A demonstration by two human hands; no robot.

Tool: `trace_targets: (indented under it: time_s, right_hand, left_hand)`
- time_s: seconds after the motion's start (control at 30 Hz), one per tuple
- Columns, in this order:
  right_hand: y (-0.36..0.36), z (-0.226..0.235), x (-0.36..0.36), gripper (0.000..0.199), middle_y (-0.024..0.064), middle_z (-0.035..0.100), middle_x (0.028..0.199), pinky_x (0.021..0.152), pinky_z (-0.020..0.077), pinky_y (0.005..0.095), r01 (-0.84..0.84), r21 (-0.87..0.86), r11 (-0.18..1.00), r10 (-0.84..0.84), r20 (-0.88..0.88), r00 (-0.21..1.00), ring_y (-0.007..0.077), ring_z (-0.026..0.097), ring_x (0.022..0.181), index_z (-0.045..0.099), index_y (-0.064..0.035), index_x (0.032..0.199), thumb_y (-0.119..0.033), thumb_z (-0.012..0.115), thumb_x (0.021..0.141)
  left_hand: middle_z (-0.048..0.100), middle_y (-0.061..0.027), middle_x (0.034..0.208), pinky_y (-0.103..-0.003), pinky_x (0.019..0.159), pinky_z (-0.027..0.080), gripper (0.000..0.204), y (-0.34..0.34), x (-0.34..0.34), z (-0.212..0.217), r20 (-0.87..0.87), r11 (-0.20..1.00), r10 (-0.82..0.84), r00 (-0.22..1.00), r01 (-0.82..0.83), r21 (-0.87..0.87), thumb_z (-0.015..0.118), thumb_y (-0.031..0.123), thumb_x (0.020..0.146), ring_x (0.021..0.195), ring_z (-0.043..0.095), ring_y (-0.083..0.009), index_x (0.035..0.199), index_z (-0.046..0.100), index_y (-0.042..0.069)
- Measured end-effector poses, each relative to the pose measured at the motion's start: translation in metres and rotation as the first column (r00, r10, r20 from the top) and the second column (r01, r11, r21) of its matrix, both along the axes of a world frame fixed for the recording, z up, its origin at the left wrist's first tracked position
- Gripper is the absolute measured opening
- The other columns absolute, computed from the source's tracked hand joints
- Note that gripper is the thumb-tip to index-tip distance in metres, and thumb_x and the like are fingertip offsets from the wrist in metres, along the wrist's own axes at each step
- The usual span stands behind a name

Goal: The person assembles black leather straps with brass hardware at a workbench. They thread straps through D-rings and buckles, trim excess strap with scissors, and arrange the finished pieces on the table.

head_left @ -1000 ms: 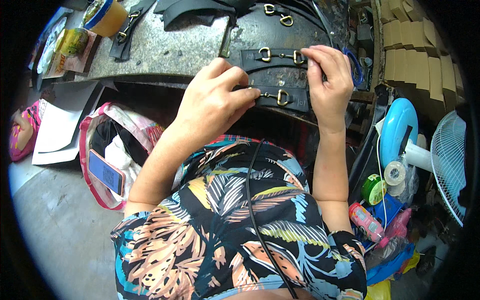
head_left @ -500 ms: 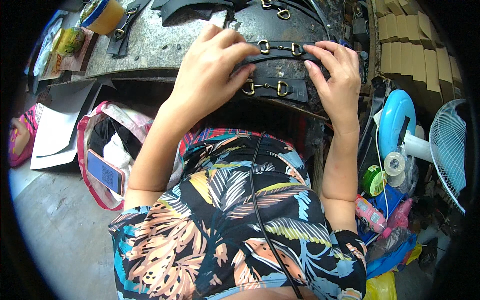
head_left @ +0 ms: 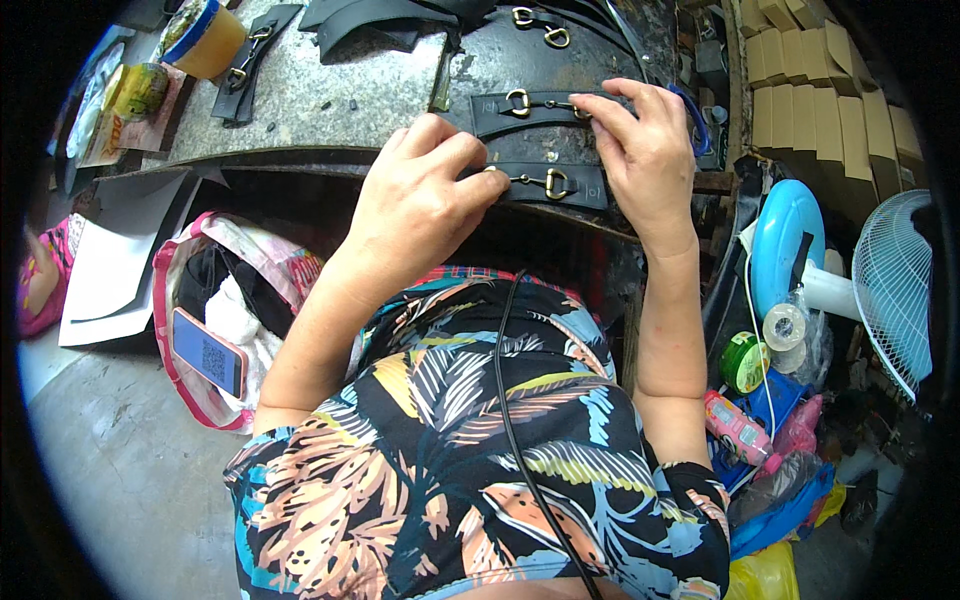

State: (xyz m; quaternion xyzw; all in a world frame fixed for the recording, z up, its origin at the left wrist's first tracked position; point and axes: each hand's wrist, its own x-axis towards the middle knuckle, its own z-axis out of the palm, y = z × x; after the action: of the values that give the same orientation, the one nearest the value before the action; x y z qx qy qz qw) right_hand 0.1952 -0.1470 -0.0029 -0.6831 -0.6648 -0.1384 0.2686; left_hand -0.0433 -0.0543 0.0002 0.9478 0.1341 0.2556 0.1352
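Two black leather straps with brass-coloured horsebit buckles lie one behind the other at the bench's near edge. My left hand [head_left: 425, 190] is closed at the left end of the near strap [head_left: 592, 186], its thumb and forefinger pinching over the left ring there and hiding it. On the far strap [head_left: 488, 117], my right hand [head_left: 648, 150] has thumb and forefinger at the right ring of the buckle [head_left: 545, 103], partly covering it. This strap's left end lies uncovered on the bench.
More black strap pieces [head_left: 375, 28] and another buckled strap [head_left: 250, 65] lie farther back on the bench [head_left: 330, 110]. A yellowish tub [head_left: 205, 40] stands far left. On the right are a blue-and-white fan [head_left: 830, 290] and stacked cardboard boxes [head_left: 810, 120]. A phone [head_left: 208, 350] rests on a bag at left.
My left hand has moved from the far strap down to the near strap's left end. My right hand has shifted slightly left, onto the far buckle's right ring.
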Motion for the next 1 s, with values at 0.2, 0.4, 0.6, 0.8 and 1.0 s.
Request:
trace_targets:
  time_s: [0.2,0.4,0.6,0.8,1.0]
  right_hand:
    - [0.009,-0.004,-0.005,0.028,0.0035,0.067,0.114,0.095,0.0506,0.0406,-0.011,-0.038,0.999,0.012,0.020,1.000,0.0282,0.059,0.112,0.079,-0.0205,0.101,-0.006,0.077,0.077]
    - [-0.007,0.010,-0.019,0.032,0.0043,0.066,0.119,0.097,0.0493,0.0423,-0.237,-0.063,0.970,0.231,-0.090,0.969,0.0307,0.058,0.116,0.079,-0.0207,0.099,-0.006,0.076,0.071]
    - [-0.022,0.011,-0.031,0.035,0.0072,0.066,0.124,0.102,0.0468,0.0442,-0.269,-0.114,0.956,0.249,-0.164,0.955,0.0324,0.058,0.120,0.080,-0.0182,0.102,-0.002,0.073,0.072]
    - [-0.012,0.015,0.011,0.030,0.0068,0.069,0.119,0.099,0.0486,0.0437,-0.011,-0.042,0.999,0.009,-0.049,0.999,0.0307,0.058,0.114,0.076,-0.0109,0.113,-0.007,0.073,0.083]
    - [0.001,0.009,0.020,0.036,0.0050,0.069,0.122,0.100,0.0466,0.0424,0.072,-0.198,0.978,-0.055,0.090,0.994,0.0285,0.057,0.118,0.075,-0.0095,0.115,-0.018,0.079,0.080]
  left_hand:
    - [0.065,-0.0045,0.096,-0.038,0.080,0.053,0.029,0.000,-0.001,-0.004,0.021,1.000,0.019,1.000,-0.019,0.004,0.080,0.008,0.071,0.092,0.061,-0.0266,0.098,0.074,0.013]
    - [0.067,-0.0035,0.095,-0.038,0.080,0.053,0.027,0.001,-0.002,-0.008,0.046,1.000,0.030,0.998,-0.030,-0.010,0.080,0.009,0.072,0.091,0.061,-0.0264,0.097,0.074,0.013]
    - [0.068,-0.0036,0.096,-0.038,0.080,0.052,0.025,-0.001,0.000,-0.002,0.031,0.999,0.024,0.999,-0.023,-0.050,0.081,0.011,0.072,0.092,0.061,-0.0270,0.096,0.073,0.010]
    - [0.065,-0.0082,0.106,-0.039,0.088,0.049,0.035,0.006,0.011,0.009,0.050,0.994,0.106,0.993,-0.107,0.009,0.083,0.018,0.074,0.101,0.058,-0.0284,0.104,0.069,0.008]
    - [0.068,-0.0077,0.115,-0.042,0.091,0.049,0.049,0.027,0.038,0.003,-0.124,0.982,0.178,0.976,-0.168,0.084,0.081,0.022,0.080,0.109,0.058,-0.0292,0.124,0.067,0.008]
